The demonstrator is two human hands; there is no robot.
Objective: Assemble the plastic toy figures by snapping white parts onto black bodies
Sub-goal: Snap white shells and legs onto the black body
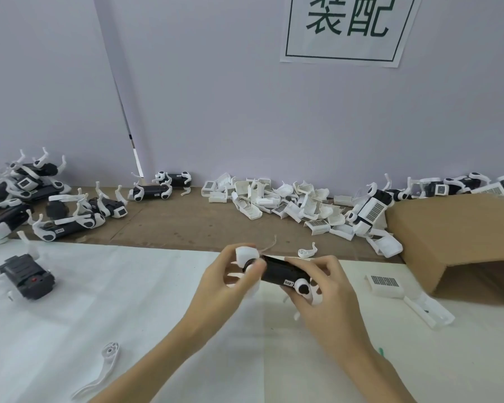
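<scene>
At nine o'clock on the white table cover [128, 286] lay a black body [26, 279] on its own, with small white parts clipped at its corners. Beyond it, toward ten o'clock on the brown strip of table, sat a crowd of finished figures [70, 222], black bodies with white legs pointing upward. Near seven o'clock a loose white leg [105, 365] lay flat on the cover.

Your left hand [230, 282] was raised at the centre of the view, its fingers curled around a rounded white part [246, 254] and pinching it against the left end of the black toy body [280, 271]. That body hung above the cover between your two hands, tilted slightly down to the right. Your right hand [323, 292] gripped its right end, fingers wrapped over the top and thumb beneath, beside a white and black round joint [303, 286] and a small label.

Just past your hands, at twelve o'clock, a single curled white piece [307, 251] rested at the edge of the cover. Toward one o'clock a heap of white shells [274, 202] lay against the wall, below a paper sign [346, 27] with green characters. At three o'clock one white shell [386, 285] with a grille sat just beside an open cardboard box [463, 242], and more figures [437, 187] lined the wall behind the box.
</scene>
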